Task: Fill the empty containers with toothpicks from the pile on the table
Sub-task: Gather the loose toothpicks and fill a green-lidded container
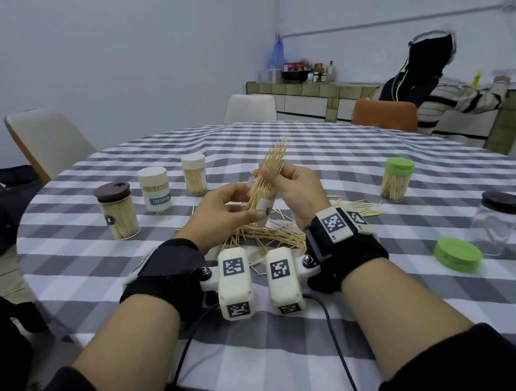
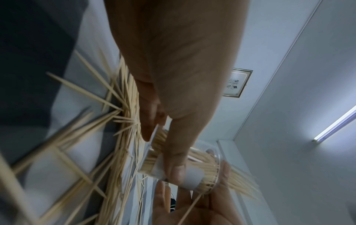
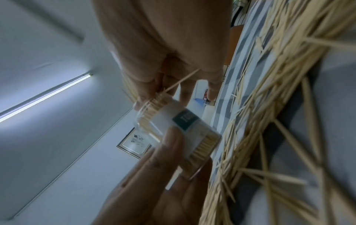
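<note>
From the head, the left hand [image 1: 220, 210] grips a small clear plastic jar [image 1: 262, 202] above the loose wooden toothpick pile [image 1: 267, 237] on the checked table [image 1: 296, 334]. The right hand [image 1: 297, 188] pinches a toothpick bunch [image 1: 274, 165] sticking from it.

Left wrist: fingers [image 2: 174, 161] curl round the jar.

Right wrist: fingers [image 3: 146, 86] squeeze the sticks.

both forearms raised, left hand [image 1: 220, 212] and right hand [image 1: 297, 188] close together, fingers curled.

1. A grey-and-white checked cloth [image 1: 343, 167] covers the round bench.
2. Pale chairs [image 1: 50, 140] and an orange chair [image 1: 383, 116] stand around it.
3. A person in a striped top [image 1: 450, 101] sits at the far counter.
4. A framed picture [image 2: 238, 83] hangs on the wall.
</note>
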